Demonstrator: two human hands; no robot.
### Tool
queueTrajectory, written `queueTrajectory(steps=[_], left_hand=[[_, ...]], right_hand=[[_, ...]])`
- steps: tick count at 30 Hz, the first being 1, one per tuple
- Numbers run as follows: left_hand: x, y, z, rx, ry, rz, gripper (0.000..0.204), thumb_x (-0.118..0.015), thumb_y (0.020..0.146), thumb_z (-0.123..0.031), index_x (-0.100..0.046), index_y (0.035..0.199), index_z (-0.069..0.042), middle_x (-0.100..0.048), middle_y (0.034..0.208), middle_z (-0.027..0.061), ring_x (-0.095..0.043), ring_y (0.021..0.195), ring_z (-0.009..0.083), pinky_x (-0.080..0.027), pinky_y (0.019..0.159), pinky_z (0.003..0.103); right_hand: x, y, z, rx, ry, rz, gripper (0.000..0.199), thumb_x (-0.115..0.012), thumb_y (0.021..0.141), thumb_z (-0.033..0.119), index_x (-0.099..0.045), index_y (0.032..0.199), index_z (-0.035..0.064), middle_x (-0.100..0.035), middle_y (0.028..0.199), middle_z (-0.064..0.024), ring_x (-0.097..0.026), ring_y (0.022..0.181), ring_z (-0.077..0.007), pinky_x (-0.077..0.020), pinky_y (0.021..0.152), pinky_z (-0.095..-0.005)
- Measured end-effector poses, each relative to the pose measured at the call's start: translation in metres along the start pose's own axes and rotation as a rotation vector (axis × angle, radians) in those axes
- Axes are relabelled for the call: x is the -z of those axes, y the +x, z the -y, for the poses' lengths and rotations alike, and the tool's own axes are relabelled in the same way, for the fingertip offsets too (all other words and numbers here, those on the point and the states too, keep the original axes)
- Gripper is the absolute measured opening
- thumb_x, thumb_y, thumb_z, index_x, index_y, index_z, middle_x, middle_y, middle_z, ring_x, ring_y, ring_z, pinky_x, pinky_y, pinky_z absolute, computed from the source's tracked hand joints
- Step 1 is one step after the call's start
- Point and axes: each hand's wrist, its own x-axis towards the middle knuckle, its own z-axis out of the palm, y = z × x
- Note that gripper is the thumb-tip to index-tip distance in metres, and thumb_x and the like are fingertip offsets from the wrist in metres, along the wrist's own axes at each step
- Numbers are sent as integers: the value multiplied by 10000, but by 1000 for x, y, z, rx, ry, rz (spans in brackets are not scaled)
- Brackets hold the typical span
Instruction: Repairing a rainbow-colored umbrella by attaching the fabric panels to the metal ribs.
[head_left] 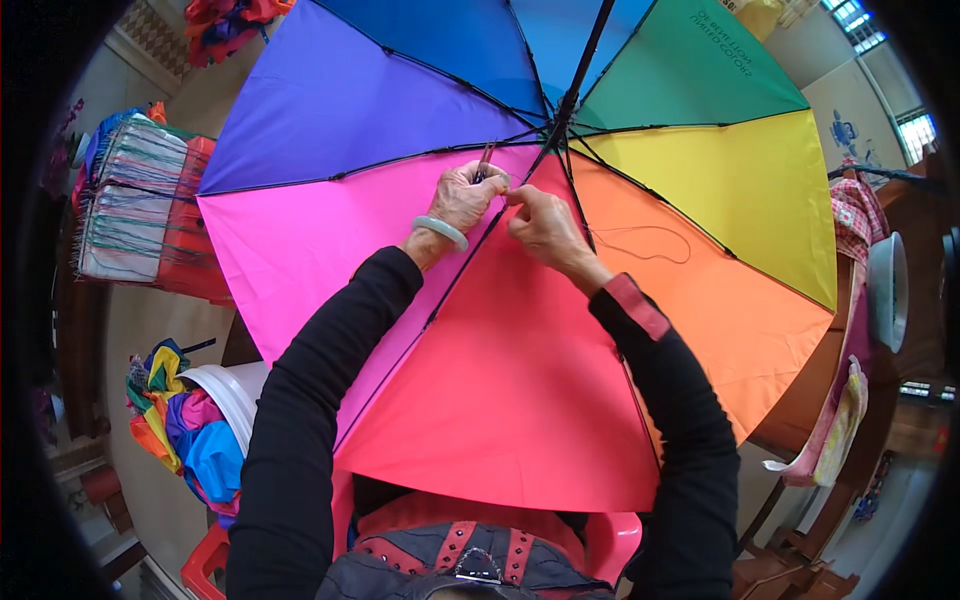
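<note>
An open rainbow-panelled umbrella (pixel 500 400) spreads before me, inner side up, its black shaft (pixel 585 60) rising from the hub. My left hand (pixel 466 200), with a pale bangle at the wrist, is closed on small thread snips (pixel 487 158) whose narrow tips point away from me. Close beside it, my right hand (pixel 550 228) is closed in a pinch at the rib between the pink and red panels. A fine thread (pixel 650 228) loops across the orange panel near that hand. The fingertips hide the exact spot where they meet the rib.
At the left, a block wound with many coloured threads (pixel 130 200) stands by a red one. Below it, a white bucket (pixel 228 395) holds bundled rainbow fabric (pixel 190 425). Another fabric bundle (pixel 225 25) lies at the far left. A pale basin (pixel 887 290) is at the right.
</note>
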Motion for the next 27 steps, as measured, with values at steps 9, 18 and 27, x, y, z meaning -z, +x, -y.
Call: queueTrajectory(steps=[9, 18, 27], left_hand=[[10, 7, 8, 25, 81, 12, 82, -569, 786, -137, -564, 818, -61, -501, 617, -28, -381, 433, 27, -290, 380, 194], [17, 9, 7, 155, 362, 157, 140, -526, 753, -165, -533, 740, -26, -530, 611, 33, -484, 493, 103, -396, 456, 253], [7, 10, 2, 238, 223, 182, 120, -528, 780, -151, -494, 754, -39, -474, 589, 5, -421, 420, 62, -337, 364, 210]], right_hand=[[6, 18, -33, -297, 649, 55, 154, -580, 767, 15, -588, 920, -3, -593, 776, -49, -585, 690, -142, -492, 564, -287], [290, -61, -115, -561, 707, -371, 121, -515, 864, 119, -525, 959, 45, -597, 834, -83, -559, 645, -126, -509, 586, -260], [405, -129, -175, -367, 949, -1401, 183, -471, 875, 100, -529, 1005, -15, -601, 870, -127, -607, 753, -204, -531, 735, -322]])
